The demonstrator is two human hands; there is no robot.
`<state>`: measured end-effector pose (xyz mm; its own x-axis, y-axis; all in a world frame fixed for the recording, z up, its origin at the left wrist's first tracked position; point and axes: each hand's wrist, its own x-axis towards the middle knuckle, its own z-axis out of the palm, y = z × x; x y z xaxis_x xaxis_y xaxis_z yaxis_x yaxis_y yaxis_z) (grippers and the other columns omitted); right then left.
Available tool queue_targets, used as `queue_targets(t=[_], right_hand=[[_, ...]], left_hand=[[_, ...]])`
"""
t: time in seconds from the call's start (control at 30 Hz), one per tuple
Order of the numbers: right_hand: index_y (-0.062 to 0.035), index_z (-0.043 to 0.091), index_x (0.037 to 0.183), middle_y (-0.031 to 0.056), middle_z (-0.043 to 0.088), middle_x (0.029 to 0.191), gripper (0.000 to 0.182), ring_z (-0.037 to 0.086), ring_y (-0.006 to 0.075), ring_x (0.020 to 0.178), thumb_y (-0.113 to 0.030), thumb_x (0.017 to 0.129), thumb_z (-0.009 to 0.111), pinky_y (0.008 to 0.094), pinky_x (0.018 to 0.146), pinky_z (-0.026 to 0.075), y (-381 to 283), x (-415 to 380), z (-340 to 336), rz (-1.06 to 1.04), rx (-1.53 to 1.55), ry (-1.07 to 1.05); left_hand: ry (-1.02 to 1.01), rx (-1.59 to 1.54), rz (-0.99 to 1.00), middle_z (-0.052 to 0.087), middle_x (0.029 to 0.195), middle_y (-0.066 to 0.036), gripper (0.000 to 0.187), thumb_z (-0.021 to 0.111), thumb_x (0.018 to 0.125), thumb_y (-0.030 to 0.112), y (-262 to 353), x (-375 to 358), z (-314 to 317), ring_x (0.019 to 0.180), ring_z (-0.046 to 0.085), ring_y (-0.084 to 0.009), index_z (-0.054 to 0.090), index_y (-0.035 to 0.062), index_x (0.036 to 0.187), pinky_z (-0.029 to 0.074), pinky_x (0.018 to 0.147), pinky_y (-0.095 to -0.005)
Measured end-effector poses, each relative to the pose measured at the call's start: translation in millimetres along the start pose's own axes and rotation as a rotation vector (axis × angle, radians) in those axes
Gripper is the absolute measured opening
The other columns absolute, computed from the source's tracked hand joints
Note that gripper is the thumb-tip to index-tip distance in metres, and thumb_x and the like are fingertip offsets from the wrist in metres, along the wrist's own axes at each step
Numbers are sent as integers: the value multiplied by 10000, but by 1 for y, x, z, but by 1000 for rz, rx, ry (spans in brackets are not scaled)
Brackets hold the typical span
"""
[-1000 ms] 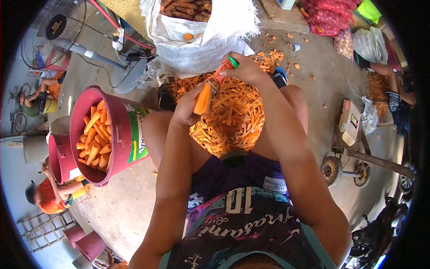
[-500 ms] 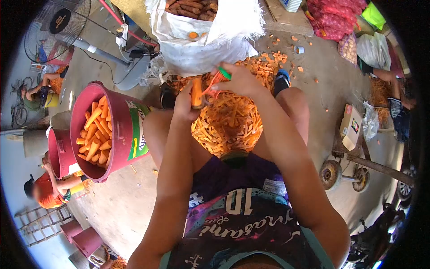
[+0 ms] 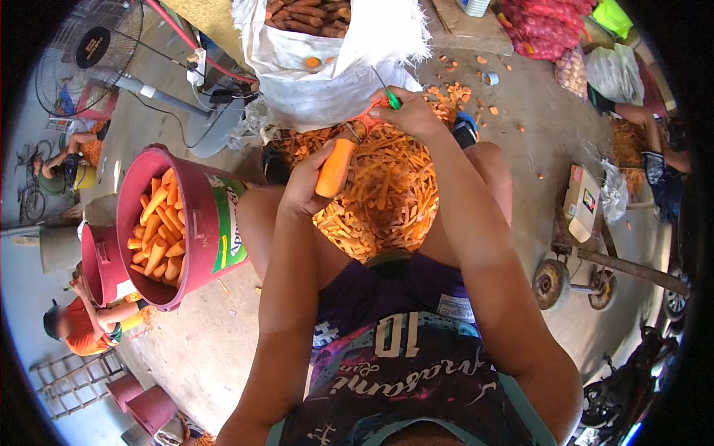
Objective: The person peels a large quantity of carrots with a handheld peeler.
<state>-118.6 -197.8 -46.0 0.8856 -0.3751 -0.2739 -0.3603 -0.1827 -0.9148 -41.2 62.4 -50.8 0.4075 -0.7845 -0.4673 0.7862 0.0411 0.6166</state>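
A mostly peeled orange carrot (image 3: 336,169) is gripped in my left hand (image 3: 302,181), its thick end towards me. My right hand (image 3: 415,115) is closed on a red-orange peeler (image 3: 366,122), whose head is right at the carrot's far end. From the same hand sticks a green-handled tool (image 3: 393,99) with a thin metal blade pointing away from me. Below both hands, a heap of carrot peelings (image 3: 390,189) lies between my legs.
To my left stands a red tub (image 3: 195,223) holding peeled carrots (image 3: 158,234). Ahead is a white sack (image 3: 327,82) of unpeeled carrots (image 3: 309,16). A fan (image 3: 93,46) stands front left, a wheeled cart (image 3: 587,256) to the right. Other people sit at both sides.
The carrot has tipped towards me and shows more of its side. My right hand has moved slightly right and turned, so the thin blade now points forward.
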Motion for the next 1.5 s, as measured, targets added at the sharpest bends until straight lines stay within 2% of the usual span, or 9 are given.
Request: queue_targets(t=[0.17,0.37,0.63,0.9,0.97,1.03,1.13,1.3,1.5], right_hand=[[-109,731,1215,31,732,1100,350,657,140,1030,-228,908,849,317,956,529,0,-10,27,-218,2,-104],[-103,682,1296,149,704,1272,538,667,337,1194,-306,831,863,411,1043,512,-33,-43,41,-373,-303,-156],[-100,708,1219,34,732,1135,384,666,139,1063,-188,881,867,323,961,534,3,-7,15,-190,32,-60],[-129,720,1199,17,715,1097,339,655,150,1032,-205,898,855,314,965,524,2,-1,18,-3,-6,-29],[-122,728,1184,29,708,1085,344,653,162,1036,-186,873,863,326,963,526,-8,-17,35,-275,-120,-127],[-88,730,1168,44,708,1094,352,663,166,1047,-168,854,866,338,966,531,-16,-32,44,-298,-89,-168],[-62,729,1161,46,712,1130,357,666,161,1083,-160,846,867,334,977,532,-12,-30,45,-510,-187,-132],[-59,725,1162,41,723,1039,344,686,154,990,-176,870,864,328,929,551,11,-7,29,-273,148,-164],[-136,731,1189,57,745,1057,358,693,157,995,-235,874,869,327,940,546,7,3,2,-106,-83,69]], left_hand=[[145,-128,154,688,1061,-82,377,465,1130,375,-9,20,-25,846,704,-219,591,78,1325,598,727,-356],[238,-208,116,688,1149,-91,374,427,1143,343,-10,19,-2,942,706,-231,567,63,1348,605,798,-393],[-143,-12,47,694,1120,-82,381,472,1126,335,-5,14,-5,939,695,-188,574,64,1374,589,769,-346],[-43,-97,55,697,1059,-69,378,478,1125,343,-14,25,-50,877,699,-193,584,56,1346,582,719,-354],[-170,-144,72,700,1098,-78,367,469,1125,334,-18,31,-58,927,714,-218,577,66,1351,595,763,-392],[173,-165,99,710,1057,-73,338,455,1129,325,-14,29,-28,877,713,-225,593,78,1313,588,736,-417],[233,-190,44,712,1042,-64,335,453,1130,325,-7,17,8,842,699,-209,599,77,1301,586,744,-402],[69,-57,34,702,1055,-59,339,464,1129,329,-7,13,1,826,681,-177,600,69,1298,575,693,-362],[91,-62,31,686,991,-53,337,486,1124,336,-5,5,4,784,667,-174,605,65,1285,559,622,-340]])
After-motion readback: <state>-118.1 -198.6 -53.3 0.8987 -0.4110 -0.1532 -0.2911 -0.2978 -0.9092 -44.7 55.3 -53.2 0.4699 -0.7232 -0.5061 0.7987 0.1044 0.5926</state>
